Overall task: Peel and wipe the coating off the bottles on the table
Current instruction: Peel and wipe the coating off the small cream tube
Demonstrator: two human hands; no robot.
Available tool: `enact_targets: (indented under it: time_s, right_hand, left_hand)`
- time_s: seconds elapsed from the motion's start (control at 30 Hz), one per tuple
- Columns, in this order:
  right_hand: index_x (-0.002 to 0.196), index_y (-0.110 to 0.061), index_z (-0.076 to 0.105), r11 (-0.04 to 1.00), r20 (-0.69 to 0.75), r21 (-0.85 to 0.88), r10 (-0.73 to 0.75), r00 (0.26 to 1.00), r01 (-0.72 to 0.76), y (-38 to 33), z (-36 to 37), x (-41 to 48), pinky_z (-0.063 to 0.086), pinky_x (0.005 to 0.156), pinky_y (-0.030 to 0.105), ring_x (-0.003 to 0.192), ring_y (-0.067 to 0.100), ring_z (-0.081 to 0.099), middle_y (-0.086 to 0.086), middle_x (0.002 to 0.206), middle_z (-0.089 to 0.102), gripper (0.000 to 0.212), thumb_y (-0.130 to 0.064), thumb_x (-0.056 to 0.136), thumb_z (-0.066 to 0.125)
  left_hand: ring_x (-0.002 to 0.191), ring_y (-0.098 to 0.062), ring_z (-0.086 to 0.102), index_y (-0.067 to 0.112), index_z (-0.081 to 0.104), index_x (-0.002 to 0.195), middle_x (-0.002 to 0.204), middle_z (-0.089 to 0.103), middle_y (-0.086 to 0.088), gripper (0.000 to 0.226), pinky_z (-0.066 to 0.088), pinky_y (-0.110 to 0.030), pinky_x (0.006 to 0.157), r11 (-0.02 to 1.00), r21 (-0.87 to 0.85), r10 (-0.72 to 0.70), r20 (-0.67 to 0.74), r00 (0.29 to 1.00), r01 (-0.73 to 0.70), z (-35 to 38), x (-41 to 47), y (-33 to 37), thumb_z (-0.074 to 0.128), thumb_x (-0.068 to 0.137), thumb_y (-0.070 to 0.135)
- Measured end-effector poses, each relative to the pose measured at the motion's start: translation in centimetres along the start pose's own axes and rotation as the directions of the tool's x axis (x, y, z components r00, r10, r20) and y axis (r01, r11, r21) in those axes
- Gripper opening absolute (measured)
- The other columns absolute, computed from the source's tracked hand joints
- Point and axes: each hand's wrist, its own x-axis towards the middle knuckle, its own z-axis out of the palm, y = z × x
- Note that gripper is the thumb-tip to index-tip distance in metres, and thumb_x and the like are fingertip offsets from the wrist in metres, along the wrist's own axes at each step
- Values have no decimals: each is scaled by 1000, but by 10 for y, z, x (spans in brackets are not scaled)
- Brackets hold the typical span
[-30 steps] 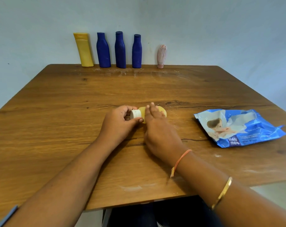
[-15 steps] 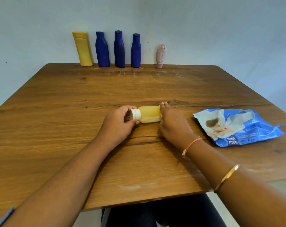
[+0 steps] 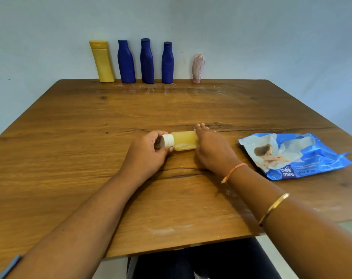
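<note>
The small bottle (image 3: 184, 140) lies on its side in the middle of the table (image 3: 70, 158), a little toward the near edge. Its long axis runs from left to right. The white cap (image 3: 168, 140) points to the left and the bottom end points to the right. The body is pale yellow and half clear, and I can read no label on it.

The left hand (image 3: 146, 153) holds the cap, with the thumb and the fingers curled round it. The right hand (image 3: 212, 150) lies against the bottom end of the small bottle and covers it. Its fingers (image 3: 200, 126) are stretched away from the person and go past the far side of the bottle. The thumb is hidden.

To the right of the right hand, apart from it, a blue pack of wipes (image 3: 312, 156) lies flat on the table. It has a picture of a baby, the brand "mee mee" and the words "Wet Wipes". The smaller text is too blurred to read.

At the far edge, against the wall, five bottles stand in a row: a tall yellow bottle (image 3: 102, 61), then the left blue bottle (image 3: 126, 62), the middle blue bottle (image 3: 147, 61), the right blue bottle (image 3: 167, 63), and a pink bottle (image 3: 198, 68) with white streaks. None of them shows any writing. Pale smears mark the table in front of this row and near the front edge.
</note>
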Motion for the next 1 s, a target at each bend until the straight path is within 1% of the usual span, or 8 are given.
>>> enact_targets:
  time_s: [0.1, 0.23, 0.33, 0.47, 0.63, 0.73, 0.9, 1.0]
  right_hand:
    - [148, -3, 10, 1000, 9, 5, 11, 1000, -11, -2, 2, -14, 10, 116, 32, 143, 23, 13, 15, 155, 10, 63, -5, 90, 36]
    - [147, -4, 6, 984, -37, 40, -171, 985, 172, -36, 7, -35, 2, 115, 28, 144, 20, 4, 13, 156, 2, 62, -7, 92, 34]
    - [147, -4, 7, 959, -62, 53, -276, 959, 280, -49, 6, -29, 1, 116, 27, 144, 19, 3, 13, 156, 4, 60, -7, 93, 32]
    - [147, -3, 8, 978, -20, -11, -209, 978, 209, -30, 0, -5, 5, 117, 30, 144, 21, 8, 14, 156, 8, 65, -11, 92, 42]
    - [147, -1, 11, 999, 14, -21, -50, 999, 50, -10, -4, -4, 11, 116, 32, 143, 23, 14, 16, 155, 12, 63, -7, 90, 38]
    - [147, -1, 9, 996, -13, -14, -92, 996, 91, -23, 3, -20, 10, 118, 32, 144, 23, 10, 16, 155, 8, 63, -8, 91, 37]
    - [147, -4, 6, 963, -51, 20, -267, 962, 268, -47, 7, -29, 2, 116, 27, 144, 19, 3, 13, 156, 4, 60, -9, 93, 32]
    - [148, -7, 9, 961, -59, 19, -274, 960, 275, -40, 3, -15, 3, 115, 27, 144, 17, 7, 11, 156, 9, 61, -12, 93, 36]
  left_hand:
    - [92, -10, 60, 20, 62, 116, 102, 65, 5, 36, 41, -18, 78, 1000, 14, -3, -10, 1000, 3, 0, 1, 1, 71, 81, 18]
    - [89, -10, 63, 19, 63, 113, 100, 68, 4, 31, 47, -21, 79, 1000, -18, -10, -3, 1000, 10, 0, 1, 1, 68, 83, 18]
    - [84, -5, 61, 21, 62, 115, 95, 67, 6, 28, 47, -14, 70, 1000, -9, 19, 0, 1000, -19, -2, -1, 1, 62, 87, 19]
    - [87, -10, 63, 16, 62, 115, 97, 68, 4, 36, 47, -19, 78, 1000, -18, 2, -6, 1000, -2, 0, 0, -1, 71, 80, 17]
    - [92, -12, 63, 18, 62, 116, 103, 68, 2, 38, 50, -28, 86, 1000, -9, 1, -7, 1000, -1, 1, 1, 0, 72, 79, 18]
    - [91, -12, 63, 18, 62, 115, 101, 69, 1, 37, 51, -30, 87, 1000, -6, -8, -7, 1000, 8, 1, 2, 0, 72, 79, 18]
    - [88, -10, 64, 19, 61, 118, 97, 69, 4, 32, 53, -28, 80, 1000, -10, 27, 20, 999, -27, -3, -2, 1, 63, 86, 19]
    - [83, -11, 64, 16, 62, 115, 92, 69, 2, 33, 52, -27, 77, 999, -17, 32, 19, 999, -31, -3, -2, 1, 67, 83, 17]
